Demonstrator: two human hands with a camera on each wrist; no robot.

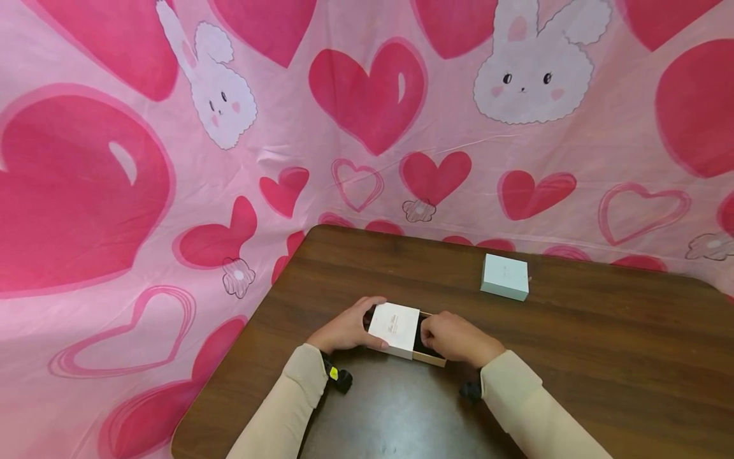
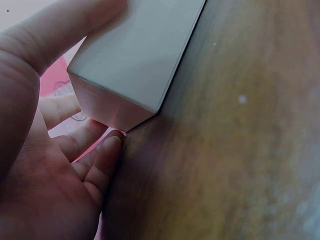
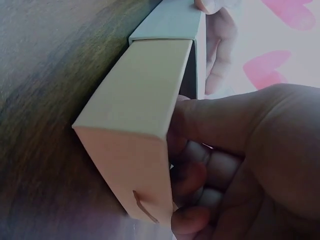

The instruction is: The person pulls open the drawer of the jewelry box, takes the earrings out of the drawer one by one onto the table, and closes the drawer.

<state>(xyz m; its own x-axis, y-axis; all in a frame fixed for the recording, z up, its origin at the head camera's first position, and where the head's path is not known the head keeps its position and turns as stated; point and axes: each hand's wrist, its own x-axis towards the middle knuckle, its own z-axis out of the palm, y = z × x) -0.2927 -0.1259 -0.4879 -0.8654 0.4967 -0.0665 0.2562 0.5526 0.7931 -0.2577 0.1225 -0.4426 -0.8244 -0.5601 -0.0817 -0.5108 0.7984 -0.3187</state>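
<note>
A white sleeve box (image 1: 397,324) with small printed lettering lies on the table, its tan drawer (image 1: 429,360) partly slid out to the right. My left hand (image 1: 348,326) grips the sleeve at its left end, thumb on the near side and fingers on the far side. Over the drawer's open top is my right hand (image 1: 461,338), with its thumb and some fingertips reaching inside. Whatever those fingertips touch is hidden by the drawer wall. In the right wrist view a small pull loop (image 3: 145,207) shows on the drawer's end face (image 3: 122,165).
A second box (image 1: 506,275), pale mint and closed, stands farther back to the right on the brown wooden table (image 1: 602,331). Pink cloth (image 1: 367,178) with hearts and rabbits hangs behind the table and along its left side.
</note>
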